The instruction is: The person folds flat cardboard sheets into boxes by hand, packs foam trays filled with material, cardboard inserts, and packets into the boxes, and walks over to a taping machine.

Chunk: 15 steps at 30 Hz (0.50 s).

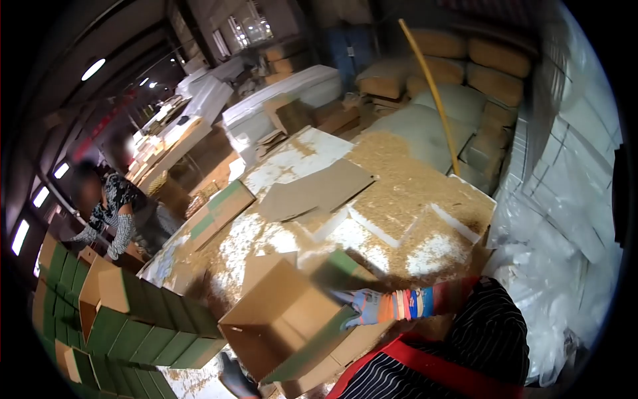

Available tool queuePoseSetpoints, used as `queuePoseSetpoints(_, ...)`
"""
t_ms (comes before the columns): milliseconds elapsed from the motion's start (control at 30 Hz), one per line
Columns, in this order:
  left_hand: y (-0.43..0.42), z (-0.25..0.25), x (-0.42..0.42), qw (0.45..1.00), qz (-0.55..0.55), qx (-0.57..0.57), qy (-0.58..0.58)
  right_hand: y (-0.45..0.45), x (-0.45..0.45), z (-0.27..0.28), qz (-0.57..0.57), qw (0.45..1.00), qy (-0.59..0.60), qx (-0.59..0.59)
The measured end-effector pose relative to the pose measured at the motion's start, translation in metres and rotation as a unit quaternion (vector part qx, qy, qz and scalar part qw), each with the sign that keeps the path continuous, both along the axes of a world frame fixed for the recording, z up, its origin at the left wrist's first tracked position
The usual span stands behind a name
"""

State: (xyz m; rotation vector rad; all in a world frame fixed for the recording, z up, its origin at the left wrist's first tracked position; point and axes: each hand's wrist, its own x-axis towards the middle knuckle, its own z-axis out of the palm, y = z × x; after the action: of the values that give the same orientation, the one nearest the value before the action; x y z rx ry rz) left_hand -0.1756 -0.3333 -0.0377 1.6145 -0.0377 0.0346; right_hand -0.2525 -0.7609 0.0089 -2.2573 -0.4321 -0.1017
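An open cardboard box [276, 319], brown inside and green on its outer side, is tilted in front of me with its opening towards me. My right hand [362, 306], in a grey and orange glove, is closed on the box's right wall. At the box's lower left corner is my left hand [236, 378] in a dark glove; it is blurred and its fingers do not show clearly. Brown flaps hang out below the box. Behind it, a green and brown carton piece [342, 269] lies on the table.
Sawdust-like crumbs cover much of the white table [432, 256]. A flat cardboard sheet [316, 191] and a green-striped carton [219, 213] lie there. Green boxes [146, 326] stand in rows at left, near another person [123, 206]. A yellow pole [432, 93] leans behind; plastic wrap [545, 292] hangs at right.
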Motion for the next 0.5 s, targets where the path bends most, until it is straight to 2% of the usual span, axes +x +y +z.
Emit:
queuePoseSetpoints(33, -0.019, 0.052, 0.0, 0.936, 0.105, -0.327, 0.069, -0.014, 0.006, 0.018, 0.057, 0.998, -0.007, -0.001)
queuePoseSetpoints(67, -0.093, 0.135, -0.033, 0.941, -0.088, -0.326, 0.01, -0.03, 0.012, 0.035, 0.117, 0.993, -0.015, -0.002)
queuePoseSetpoints(100, -0.103, 0.136, -0.029, 0.99, -0.081, -0.116, -0.023, -0.055, 0.044, -0.023, 0.116, 0.986, -0.114, -0.026)
queuePoseSetpoints(133, -0.11, 0.134, -0.022, 0.991, -0.071, 0.099, -0.057, -0.079, 0.061, -0.006, 0.076, 0.989, 0.089, 0.094)
queuePoseSetpoints(167, -0.101, 0.107, -0.009, 0.98, -0.091, 0.166, -0.064, -0.093, 0.062, 0.042, -0.146, 0.977, 0.152, -0.029)
queuePoseSetpoints(200, -0.101, 0.099, -0.008, 0.976, -0.092, 0.17, -0.105, -0.142, 0.113, -0.069, -0.276, 0.946, -0.029, -0.168)
queuePoseSetpoints(267, -0.112, 0.114, -0.014, 0.983, -0.069, 0.159, -0.057, -0.176, 0.095, -0.084, -0.43, 0.838, 0.046, -0.333)
queuePoseSetpoints(300, -0.122, 0.123, -0.022, 0.998, -0.041, 0.042, 0.033, -0.174, 0.086, -0.092, -0.403, 0.835, 0.082, -0.366)
queuePoseSetpoints(367, -0.107, 0.118, -0.022, 0.996, -0.071, 0.049, 0.036, -0.152, 0.055, -0.08, -0.347, 0.821, 0.154, -0.426)
queuePoseSetpoints(400, -0.1, 0.115, -0.025, 0.995, -0.08, 0.048, 0.044, -0.153, 0.046, -0.078, -0.301, 0.87, 0.173, -0.35)
queuePoseSetpoints(433, -0.094, 0.119, -0.027, 0.946, -0.091, 0.285, -0.127, -0.161, 0.035, -0.075, -0.252, 0.913, 0.203, -0.247)
queuePoseSetpoints(467, -0.091, 0.117, -0.022, 0.959, -0.105, 0.242, -0.101, -0.18, 0.027, -0.065, -0.204, 0.942, 0.226, -0.142)
queuePoseSetpoints(500, -0.09, 0.113, -0.017, 0.971, -0.115, 0.197, -0.075, -0.196, 0.021, -0.039, -0.323, 0.917, 0.212, -0.1)
